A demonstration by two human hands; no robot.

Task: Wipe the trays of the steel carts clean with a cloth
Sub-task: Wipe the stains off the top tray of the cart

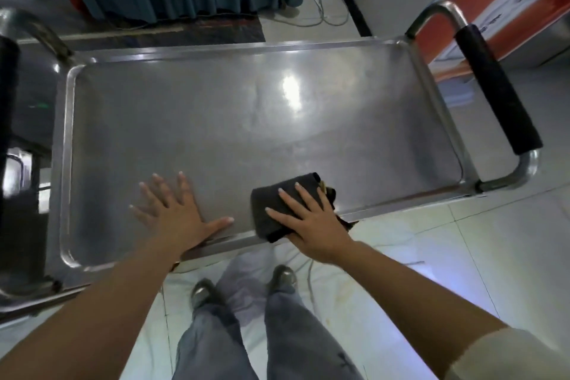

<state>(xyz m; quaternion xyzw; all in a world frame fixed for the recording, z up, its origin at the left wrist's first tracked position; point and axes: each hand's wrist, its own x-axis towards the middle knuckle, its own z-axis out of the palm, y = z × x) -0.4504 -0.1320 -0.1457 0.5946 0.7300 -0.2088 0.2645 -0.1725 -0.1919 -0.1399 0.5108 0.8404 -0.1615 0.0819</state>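
The person stands at the near long side of the shiny rectangular steel cart tray (246, 120). The right hand (308, 219) lies flat, fingers straight and spread, pressing a folded dark grey cloth (271, 210) onto the tray's near edge, right of centre. The left hand (175, 213) rests open, all 5 fingers splayed on the bare steel just beside it, likely steadying the cart. To wipe well, the palm should probably keep even pressure and work in overlapping passes toward the black foam-wrapped handle (496, 86), reaching the raised rim and corners.
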